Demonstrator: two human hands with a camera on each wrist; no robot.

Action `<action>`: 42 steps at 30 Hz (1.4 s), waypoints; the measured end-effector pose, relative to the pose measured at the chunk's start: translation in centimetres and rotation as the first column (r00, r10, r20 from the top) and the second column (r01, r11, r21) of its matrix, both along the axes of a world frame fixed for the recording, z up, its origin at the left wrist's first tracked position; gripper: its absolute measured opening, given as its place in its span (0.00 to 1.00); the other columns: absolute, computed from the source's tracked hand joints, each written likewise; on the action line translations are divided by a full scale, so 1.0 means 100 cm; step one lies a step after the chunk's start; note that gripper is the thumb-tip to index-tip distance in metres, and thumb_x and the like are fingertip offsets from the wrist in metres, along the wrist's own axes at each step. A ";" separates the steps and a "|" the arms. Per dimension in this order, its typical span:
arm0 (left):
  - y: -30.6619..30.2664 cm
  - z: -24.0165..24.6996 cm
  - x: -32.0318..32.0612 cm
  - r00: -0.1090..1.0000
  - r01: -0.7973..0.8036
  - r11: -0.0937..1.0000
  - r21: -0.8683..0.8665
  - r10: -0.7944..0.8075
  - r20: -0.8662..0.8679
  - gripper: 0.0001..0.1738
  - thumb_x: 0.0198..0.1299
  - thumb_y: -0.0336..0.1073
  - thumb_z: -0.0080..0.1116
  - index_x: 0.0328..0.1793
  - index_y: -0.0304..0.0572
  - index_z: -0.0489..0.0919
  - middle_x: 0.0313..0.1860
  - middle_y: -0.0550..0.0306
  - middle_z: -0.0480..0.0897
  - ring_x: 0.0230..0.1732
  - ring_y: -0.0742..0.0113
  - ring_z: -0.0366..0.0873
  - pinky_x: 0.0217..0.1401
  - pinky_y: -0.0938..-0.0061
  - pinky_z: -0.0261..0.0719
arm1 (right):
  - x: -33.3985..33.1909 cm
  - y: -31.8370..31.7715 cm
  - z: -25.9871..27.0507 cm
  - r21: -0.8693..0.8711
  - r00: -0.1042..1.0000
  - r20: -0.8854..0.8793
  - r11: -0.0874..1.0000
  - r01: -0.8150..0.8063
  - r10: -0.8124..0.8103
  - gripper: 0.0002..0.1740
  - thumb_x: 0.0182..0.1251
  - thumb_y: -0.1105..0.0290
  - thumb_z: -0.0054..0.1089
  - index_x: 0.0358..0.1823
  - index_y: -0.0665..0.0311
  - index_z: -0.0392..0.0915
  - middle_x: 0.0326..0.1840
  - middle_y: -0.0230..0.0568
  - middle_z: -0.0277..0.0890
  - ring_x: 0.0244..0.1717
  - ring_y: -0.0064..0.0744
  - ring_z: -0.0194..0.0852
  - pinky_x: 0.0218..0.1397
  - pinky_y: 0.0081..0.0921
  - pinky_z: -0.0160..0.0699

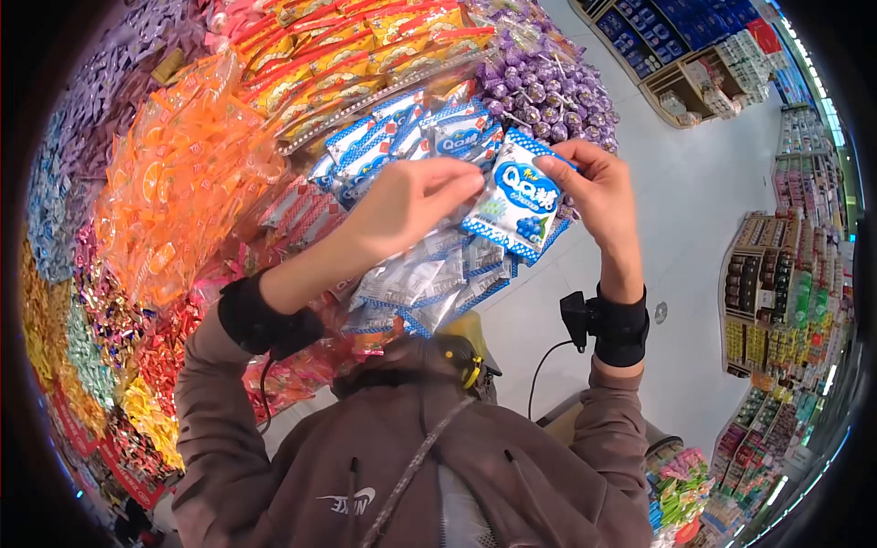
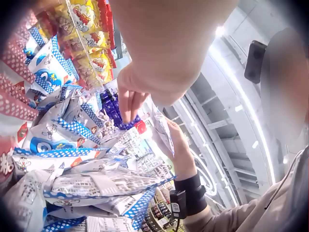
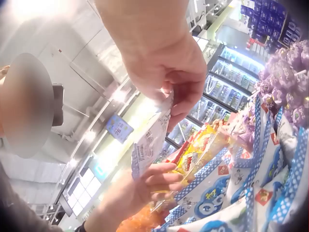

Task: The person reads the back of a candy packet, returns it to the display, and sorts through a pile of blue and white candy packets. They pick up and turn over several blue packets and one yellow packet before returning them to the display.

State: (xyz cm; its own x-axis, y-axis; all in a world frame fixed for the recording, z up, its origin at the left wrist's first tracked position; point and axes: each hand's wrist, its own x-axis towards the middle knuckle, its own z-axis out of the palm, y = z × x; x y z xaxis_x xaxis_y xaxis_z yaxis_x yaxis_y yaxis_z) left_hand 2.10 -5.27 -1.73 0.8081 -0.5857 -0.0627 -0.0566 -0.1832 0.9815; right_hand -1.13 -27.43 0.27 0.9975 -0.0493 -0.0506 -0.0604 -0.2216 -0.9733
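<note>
A blue and white gummy candy bag (image 1: 521,196) is held up in front of the display, its printed face toward the head camera. My right hand (image 1: 594,187) pinches its upper right corner, thumb on the front and fingers behind. Seen from the right wrist, the candy bag (image 3: 152,137) hangs down from the right hand (image 3: 171,72). Close to the bag's left edge is my left hand (image 1: 416,201), its fingers pointing at it. The right wrist view shows the fingers of the left hand (image 3: 149,186) extended and loose beside the bag's lower end.
Matching blue and white bags (image 1: 438,274) lie heaped below the hands. Around them are orange candy packs (image 1: 183,173), yellow and red packs (image 1: 365,50) and purple-wrapped lollipops (image 1: 548,91). Store shelves (image 1: 776,292) stand across the white floor (image 1: 681,210) on the right.
</note>
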 end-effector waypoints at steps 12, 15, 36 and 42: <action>0.021 0.008 -0.022 0.905 0.027 0.996 -0.083 -0.060 -0.422 0.14 0.57 0.34 0.58 0.46 0.29 0.77 0.30 0.66 0.78 0.27 0.86 0.67 0.29 0.88 0.63 | -0.009 0.026 -0.007 0.052 0.993 -0.101 0.998 -0.047 0.053 0.09 0.55 0.69 0.64 0.30 0.69 0.79 0.24 0.26 0.74 0.27 0.12 0.64 0.30 0.14 0.63; 0.023 0.005 -0.021 0.913 0.035 0.998 -0.060 -0.056 -0.403 0.14 0.57 0.33 0.58 0.45 0.29 0.77 0.30 0.66 0.78 0.28 0.86 0.67 0.30 0.88 0.64 | -0.009 0.026 -0.008 0.047 0.993 -0.101 0.997 -0.053 0.057 0.09 0.55 0.69 0.64 0.30 0.69 0.79 0.24 0.26 0.74 0.27 0.12 0.64 0.30 0.14 0.64; -0.019 0.040 -0.009 0.986 -0.098 0.994 -0.055 0.105 0.129 0.14 0.58 0.24 0.52 0.51 0.31 0.74 0.47 0.48 0.79 0.51 0.67 0.76 0.56 0.76 0.72 | -0.004 -0.037 0.010 0.228 0.956 0.216 0.963 0.146 -0.196 0.11 0.58 0.70 0.61 0.39 0.70 0.78 0.30 0.32 0.77 0.29 0.16 0.74 0.29 0.15 0.78; -0.027 0.020 -0.054 0.877 0.254 0.918 0.306 -0.352 0.328 0.19 0.57 0.29 0.55 0.56 0.34 0.70 0.55 0.47 0.74 0.59 0.57 0.71 0.60 0.69 0.67 | -0.020 -0.074 -0.013 0.244 0.904 0.277 0.934 0.262 -0.327 0.10 0.59 0.70 0.60 0.38 0.70 0.77 0.28 0.30 0.75 0.30 0.16 0.72 0.33 0.16 0.78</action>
